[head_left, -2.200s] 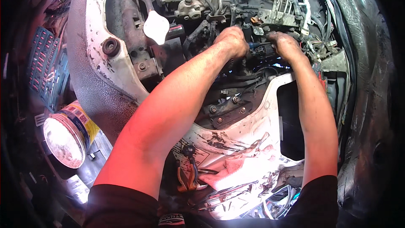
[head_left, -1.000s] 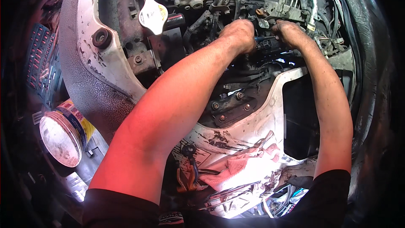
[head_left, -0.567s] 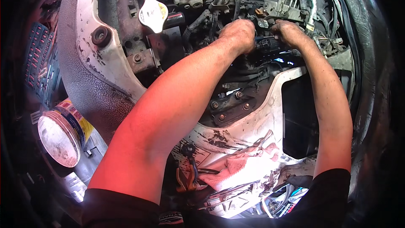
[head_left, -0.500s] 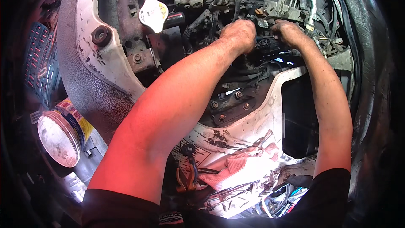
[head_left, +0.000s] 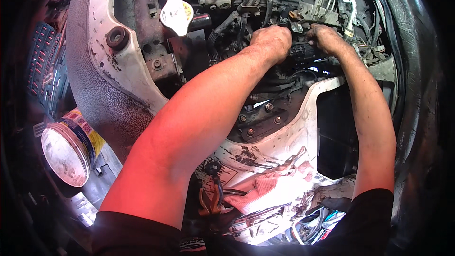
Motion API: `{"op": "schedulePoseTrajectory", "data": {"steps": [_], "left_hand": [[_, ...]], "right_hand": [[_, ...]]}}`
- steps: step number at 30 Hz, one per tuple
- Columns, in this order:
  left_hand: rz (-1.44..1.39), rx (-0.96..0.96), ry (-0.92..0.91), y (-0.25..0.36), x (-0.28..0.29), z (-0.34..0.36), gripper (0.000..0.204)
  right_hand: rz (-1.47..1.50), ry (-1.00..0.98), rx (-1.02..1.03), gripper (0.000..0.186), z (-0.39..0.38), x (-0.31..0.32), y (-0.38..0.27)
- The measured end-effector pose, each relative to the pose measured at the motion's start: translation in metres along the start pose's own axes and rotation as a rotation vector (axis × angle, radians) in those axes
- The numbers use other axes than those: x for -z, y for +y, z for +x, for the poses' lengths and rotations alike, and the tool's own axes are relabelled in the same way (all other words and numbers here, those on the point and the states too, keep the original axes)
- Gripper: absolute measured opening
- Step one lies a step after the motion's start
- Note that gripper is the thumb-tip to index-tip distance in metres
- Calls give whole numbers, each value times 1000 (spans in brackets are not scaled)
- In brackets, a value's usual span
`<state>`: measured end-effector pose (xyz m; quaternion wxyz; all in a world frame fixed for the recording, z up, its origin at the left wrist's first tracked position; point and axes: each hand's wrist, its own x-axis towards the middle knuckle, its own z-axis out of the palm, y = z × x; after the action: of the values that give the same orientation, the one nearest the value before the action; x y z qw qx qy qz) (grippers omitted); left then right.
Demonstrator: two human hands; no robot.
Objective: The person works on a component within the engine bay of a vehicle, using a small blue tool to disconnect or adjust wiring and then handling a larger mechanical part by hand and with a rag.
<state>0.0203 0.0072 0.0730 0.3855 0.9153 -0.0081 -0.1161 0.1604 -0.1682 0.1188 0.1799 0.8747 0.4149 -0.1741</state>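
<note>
Both arms reach deep into an engine bay. My left hand (head_left: 272, 42) is closed in a fist beside black hoses and the engine; whatever it grips is hidden behind the knuckles. Just to its right, my right hand (head_left: 326, 39) has its fingers curled and pressed together. Its fingertips are next to a small metal tab (head_left: 297, 27), and what they hold cannot be made out. A black ribbed part (head_left: 303, 51) lies between and just below the two hands. Beyond them is a metal bracket (head_left: 322, 15) with thin pipes above it.
A white radiator cap (head_left: 176, 15) stands left of the hands. The pale body panel (head_left: 265, 149) curves in front, with a crumpled cloth (head_left: 270, 185) and orange-handled pliers (head_left: 211, 198) on it. Further left are a round tub (head_left: 66, 154) and a blue-grey tool tray (head_left: 41, 61).
The view has shifted slightly. My left hand sits a little lower and to the right, uncovering a black fitting above it. My right hand is nearly where it was.
</note>
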Motion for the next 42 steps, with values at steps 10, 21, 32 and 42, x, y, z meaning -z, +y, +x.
{"op": "schedulePoseTrajectory", "data": {"steps": [10,21,32,42], "left_hand": [[31,13,17,10,-4,-6,30],[121,3,349,3,-25,0,29],[-69,29,73,9,-10,-2,30],[94,-63,194,3,-1,-3,27]], "right_hand": [[-21,11,35,26,-1,-2,1],[-52,107,71,25,-4,-5,-1],[-17,13,43,24,1,-3,-1],[-92,102,71,35,-6,-10,-9]]}}
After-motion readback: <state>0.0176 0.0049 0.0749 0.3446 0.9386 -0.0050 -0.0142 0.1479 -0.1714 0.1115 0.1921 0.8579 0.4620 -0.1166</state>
